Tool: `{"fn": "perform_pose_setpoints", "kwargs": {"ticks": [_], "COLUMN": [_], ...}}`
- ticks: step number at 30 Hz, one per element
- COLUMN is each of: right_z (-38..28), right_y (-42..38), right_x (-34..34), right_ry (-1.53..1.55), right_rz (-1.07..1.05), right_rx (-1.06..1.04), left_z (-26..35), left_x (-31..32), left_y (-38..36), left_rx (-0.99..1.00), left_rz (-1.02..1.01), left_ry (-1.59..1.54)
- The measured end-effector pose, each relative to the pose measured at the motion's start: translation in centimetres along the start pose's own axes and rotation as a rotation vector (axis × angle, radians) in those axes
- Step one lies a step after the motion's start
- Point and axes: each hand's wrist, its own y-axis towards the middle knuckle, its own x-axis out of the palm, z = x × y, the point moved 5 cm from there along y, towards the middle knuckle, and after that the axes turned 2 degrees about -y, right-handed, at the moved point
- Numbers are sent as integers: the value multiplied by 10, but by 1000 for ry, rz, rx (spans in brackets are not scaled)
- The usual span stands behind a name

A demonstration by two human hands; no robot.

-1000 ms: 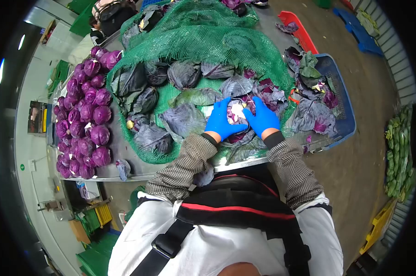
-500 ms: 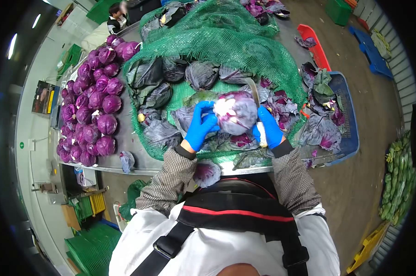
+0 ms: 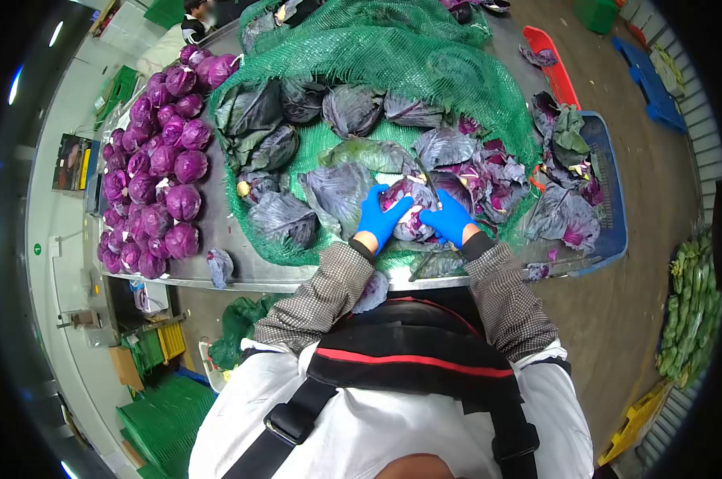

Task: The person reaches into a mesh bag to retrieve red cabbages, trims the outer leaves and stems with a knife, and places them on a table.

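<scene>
A partly stripped red cabbage (image 3: pixel 409 222) sits low over the pile, between my two blue-gloved hands. My left hand (image 3: pixel 382 215) grips its left side, thumb over the top. Against its right side, my right hand (image 3: pixel 450 217) is closed around a knife (image 3: pixel 428 177); the blade points up and away, and the handle is hidden by the fingers. Around them on the green mesh sack (image 3: pixel 393 64) lie unpeeled cabbages (image 3: pixel 353 110) and loose outer leaves (image 3: pixel 501 180).
Peeled purple cabbages (image 3: pixel 165 160) are heaped on the left of the metal table (image 3: pixel 233 231). A blue crate (image 3: pixel 612 199) of leaves and a red crate (image 3: pixel 553 64) stand at the right. Another person (image 3: pixel 193 22) is at the far left.
Both hands have lowered the cabbage onto the pile. It is turned, with more purple showing, and the knife has shifted left with my right hand.
</scene>
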Motion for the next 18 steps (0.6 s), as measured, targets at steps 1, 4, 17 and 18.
{"fn": "perform_pose_setpoints", "kwargs": {"ticks": [1,4,17,18], "right_z": [2,9,-89,-98], "right_y": [2,3,-67,-70], "right_x": [-1,-7,-62,-49], "right_ry": [-32,134,-369,-166], "right_rz": [60,48,327,197], "right_rx": [-70,-62,-353,-479], "left_z": [4,-5,61,79], "left_x": [2,1,-3,2], "left_y": [-1,6,-42,-54], "left_rx": [44,8,-464,-402], "left_rz": [-13,-92,-712,-781], "left_ry": [43,-122,-1324,-1145]}}
